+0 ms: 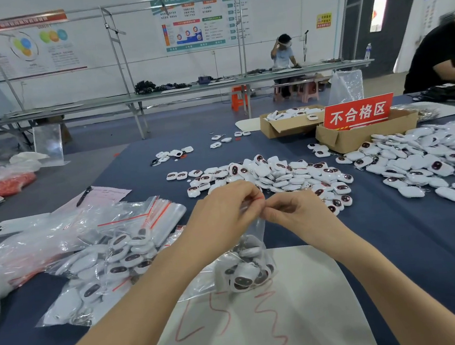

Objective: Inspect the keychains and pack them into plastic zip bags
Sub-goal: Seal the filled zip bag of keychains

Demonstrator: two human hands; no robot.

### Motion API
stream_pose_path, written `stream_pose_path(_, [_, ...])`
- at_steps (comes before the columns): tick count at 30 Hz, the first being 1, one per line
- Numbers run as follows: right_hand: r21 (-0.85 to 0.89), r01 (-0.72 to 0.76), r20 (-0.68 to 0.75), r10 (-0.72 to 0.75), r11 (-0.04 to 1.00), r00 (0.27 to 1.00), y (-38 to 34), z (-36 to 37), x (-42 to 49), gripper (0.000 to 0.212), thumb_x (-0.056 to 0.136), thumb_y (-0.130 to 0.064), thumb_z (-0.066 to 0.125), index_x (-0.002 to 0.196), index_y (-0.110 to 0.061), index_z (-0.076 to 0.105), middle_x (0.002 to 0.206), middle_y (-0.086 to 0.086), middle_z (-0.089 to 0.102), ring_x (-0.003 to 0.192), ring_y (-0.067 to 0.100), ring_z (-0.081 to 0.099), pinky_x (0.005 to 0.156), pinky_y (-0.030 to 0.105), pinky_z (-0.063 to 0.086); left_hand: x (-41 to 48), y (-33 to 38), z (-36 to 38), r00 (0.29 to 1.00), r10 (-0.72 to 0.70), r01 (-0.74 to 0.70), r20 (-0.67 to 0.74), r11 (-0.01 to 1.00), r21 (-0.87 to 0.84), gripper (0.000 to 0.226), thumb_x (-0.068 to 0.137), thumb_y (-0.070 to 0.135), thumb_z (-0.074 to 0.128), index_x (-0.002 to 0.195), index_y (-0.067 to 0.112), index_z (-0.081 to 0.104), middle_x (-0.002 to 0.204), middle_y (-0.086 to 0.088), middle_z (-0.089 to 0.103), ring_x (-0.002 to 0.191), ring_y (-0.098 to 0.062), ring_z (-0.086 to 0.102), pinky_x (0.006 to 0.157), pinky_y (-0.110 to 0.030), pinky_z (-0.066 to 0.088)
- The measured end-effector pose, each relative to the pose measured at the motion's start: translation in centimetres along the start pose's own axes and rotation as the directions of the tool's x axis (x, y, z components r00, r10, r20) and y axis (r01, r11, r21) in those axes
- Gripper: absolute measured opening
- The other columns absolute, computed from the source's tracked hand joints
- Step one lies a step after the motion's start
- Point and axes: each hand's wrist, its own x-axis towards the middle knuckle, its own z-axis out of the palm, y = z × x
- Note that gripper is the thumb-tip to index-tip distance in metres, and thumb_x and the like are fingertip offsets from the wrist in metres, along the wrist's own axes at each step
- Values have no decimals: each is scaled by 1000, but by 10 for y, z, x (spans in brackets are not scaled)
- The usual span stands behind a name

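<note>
Mid-frame, the left hand (225, 210) and right hand (291, 211) pinch the bag (252, 258) by its top, apparently sealing it, so the keychains (247, 277) hang above the sheet (308, 305).

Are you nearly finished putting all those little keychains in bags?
Not nearly. A few filled bags lie at the left. Both the left hand and the right hand pinch the top of a zip bag with keychains inside, seemingly sealing it. Two big loose piles wait on the table.
</note>
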Motion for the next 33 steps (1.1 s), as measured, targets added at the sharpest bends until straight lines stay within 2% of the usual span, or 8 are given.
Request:
stream_pose_path(3, [37, -24, 9, 24, 999, 1000, 3, 1, -1, 8, 93, -26, 70, 95, -30, 77, 91, -12, 77, 88, 4, 71, 80, 15, 52, 0, -4, -1, 1000, -23, 23, 5, 1000, -20, 14, 98, 43, 56, 97, 34, 67, 95, 18, 66, 93, -4, 59, 85, -42, 53])
stream_pose_path(8, [149, -32, -32, 37, 988, 999, 0, 7, 0, 10, 91, -29, 70, 98, -29, 76, 94, -14, 77, 90, 0, 70, 78, 9, 49, -4, -10, 0, 999, -52, 52, -15, 999, -8, 18, 97, 46, 57, 100, 32, 68, 95, 16, 67, 91, -7, 62, 82, -41, 54])
stream_pose_path(15, [301, -33, -115, 70, 953, 991, -4, 19, 3, 14, 87, -28, 69, 90, -15, 73, 88, -3, 76, 85, 4, 69, 80, 16, 52, -7, -8, 1, 992, -112, 112, -52, 994, 3, 20, 97, 47, 59, 96, 28, 66, 91, 13, 68, 86, -8, 63, 79, -42, 54])
stream_pose_path(19, [296, -76, -94, 108, 952, 990, -2, 23, 2, 19, 97, -17, 64, 82, -27, 69, 87, -6, 74, 87, 5, 67, 83, 19, 52, -10, -8, 1, 992, -98, 99, -78, 995, 9, 23, 96, 48, 60, 90, 27, 64, 85, 12, 67, 82, -8, 61, 75, -41, 53])
stream_pose_path(23, [372, -126, -105, 177, 920, 979, -5, 31, 4, 20, 102, -20, 57, 84, -26, 65, 96, 3, 71, 95, 19, 66, 97, 39, 50, -10, -6, 2, 996, -79, 77, -52, 996, -33, 18, 99, 43, 57, 95, 28, 65, 89, 14, 65, 86, -9, 60, 78, -43, 53])
stream_pose_path(27, [411, -142, -183, 235, 900, 955, -8, 45, 5, 23, 105, -24, 50, 87, -28, 64, 100, 2, 73, 103, 23, 67, 94, 36, 53, -11, -6, 3, 993, -83, 81, -80, 996, -29, 19, 99, 41, 55, 98, 27, 67, 93, 12, 68, 89, -12, 63, 78, -44, 54])
stream_pose_path(30, [536, -144, -137, 254, 832, 957, -8, 52, 4, 25, 101, -31, 54, 105, -9, 66, 103, 10, 74, 95, 18, 72, 85, 33, 58, -10, -8, 2, 989, -108, 105, -102, 994, -36, 20, 99, 42, 55, 95, 26, 67, 92, 11, 69, 88, -13, 64, 78, -43, 54])
stream_pose_path(33, [576, -135, -139, 259, 807, 956, -10, 53, 2, 35, 93, -34, 63, 105, -1, 65, 103, 15, 74, 98, 26, 72, 91, 41, 59, -11, -10, 1, 988, -125, 122, -90, 992, -42, 19, 98, 43, 56, 89, 28, 64, 86, 12, 68, 84, -12, 63, 76, -42, 54])
